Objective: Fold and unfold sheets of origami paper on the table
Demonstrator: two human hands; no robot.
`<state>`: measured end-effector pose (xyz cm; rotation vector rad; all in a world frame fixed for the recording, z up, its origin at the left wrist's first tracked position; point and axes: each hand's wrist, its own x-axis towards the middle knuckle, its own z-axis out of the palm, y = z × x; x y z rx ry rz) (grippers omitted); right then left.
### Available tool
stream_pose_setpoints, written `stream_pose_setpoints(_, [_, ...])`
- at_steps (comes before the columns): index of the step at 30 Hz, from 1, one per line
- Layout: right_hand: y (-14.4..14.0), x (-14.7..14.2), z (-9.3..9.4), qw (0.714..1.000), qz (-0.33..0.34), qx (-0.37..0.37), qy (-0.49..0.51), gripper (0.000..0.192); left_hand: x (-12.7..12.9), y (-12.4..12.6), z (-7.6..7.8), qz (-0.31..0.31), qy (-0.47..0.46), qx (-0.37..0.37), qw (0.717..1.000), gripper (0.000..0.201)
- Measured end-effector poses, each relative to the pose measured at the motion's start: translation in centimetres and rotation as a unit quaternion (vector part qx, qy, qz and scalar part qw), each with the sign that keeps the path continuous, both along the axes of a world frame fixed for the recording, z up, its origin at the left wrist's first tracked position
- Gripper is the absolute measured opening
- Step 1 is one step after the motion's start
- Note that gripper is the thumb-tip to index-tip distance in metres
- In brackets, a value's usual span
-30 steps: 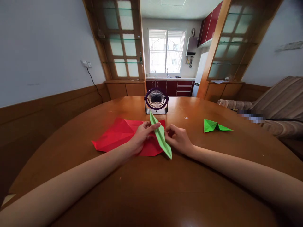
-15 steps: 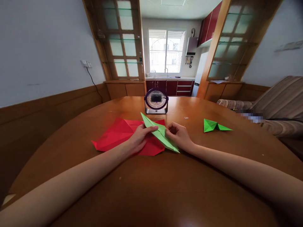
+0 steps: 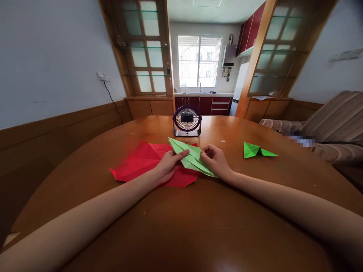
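A light green folded paper (image 3: 193,159), long and pointed at its ends, is held between my two hands above the table. My left hand (image 3: 169,165) grips its left side, thumb lying on top and the fingers hidden beneath. On the right edge, my right hand (image 3: 216,161) pinches the paper between thumb and curled fingers. Creased red paper (image 3: 138,160) lies spread on the table, partly under my left hand and the green paper. Farther right rests a brighter green folded paper piece (image 3: 252,150), touched by neither hand.
A small purple desk fan (image 3: 187,119) stands just beyond the papers on the brown wooden table (image 3: 181,230). A striped sofa (image 3: 337,124) sits to the right of the table. Behind are glass-shelved cabinets and a kitchen window (image 3: 199,62).
The light green paper has turned, its near right end rising and more of its layered lower side showing. My right hand has shifted very slightly; my left hand keeps its grip.
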<state>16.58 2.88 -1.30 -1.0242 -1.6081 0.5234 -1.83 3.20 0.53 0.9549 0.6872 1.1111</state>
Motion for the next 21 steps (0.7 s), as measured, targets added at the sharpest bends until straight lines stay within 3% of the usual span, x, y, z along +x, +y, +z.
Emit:
stream_pose_setpoints(7, [-0.7, -0.2, 0.3, 0.999, -0.004, 0.02, -0.03, 0.013, -0.3, 0.1, 0.1, -0.045, 0.006, -0.017, 0.999, 0.013])
stream_pose_setpoints(12, [-0.6, 0.0, 0.5, 1.0, -0.019, 0.013, -0.013, 0.015, -0.4, -0.2, 0.2, -0.087, 0.007, 0.007, 0.996, 0.025])
stream_pose_setpoints(15, [-0.2, 0.1, 0.3, 1.0, -0.014, 0.006, 0.01, 0.018, -0.3, -0.2, 0.2, -0.069, 0.02, 0.024, 0.997, 0.031])
stream_pose_setpoints(18, [0.2, 0.1, 0.3, 0.994, 0.068, -0.045, 0.071, 0.019, -0.4, 0.1, 0.1, -0.04, 0.039, 0.037, 0.998, 0.028])
stream_pose_setpoints(21, [0.4, -0.1, 0.3, 0.959, 0.2, -0.138, 0.148, 0.031, -0.7, 0.4, 0.1, -0.037, 0.056, 0.048, 0.997, 0.029])
